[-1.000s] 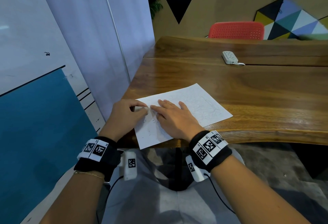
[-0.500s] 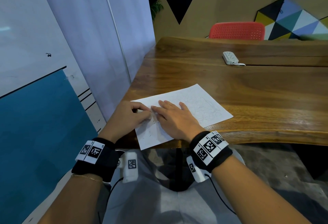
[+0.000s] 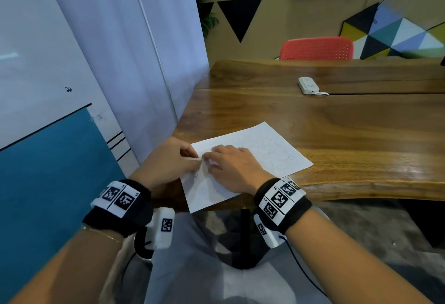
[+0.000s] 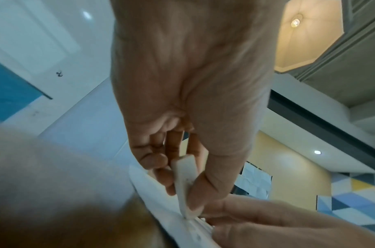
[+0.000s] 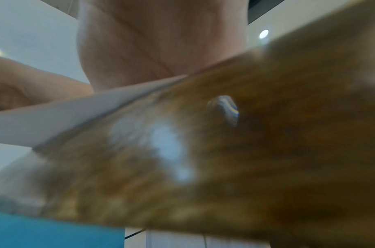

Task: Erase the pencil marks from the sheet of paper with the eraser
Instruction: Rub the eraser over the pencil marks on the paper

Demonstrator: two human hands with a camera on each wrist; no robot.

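Fingers [image 4: 154, 161] and thumb of my left hand [image 3: 168, 161] pinch the white eraser [image 4: 185, 182], its tip touching the sheet of paper [image 3: 262, 149]. My right hand [image 3: 231, 166] lies flat on the sheet, fingers straight, at the worktop's [image 3: 337, 135] near-left corner.

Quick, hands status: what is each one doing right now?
Left hand: pinches the white eraser, its tip on the sheet of paper.
Right hand: open, fingers flat, pressing the paper down.
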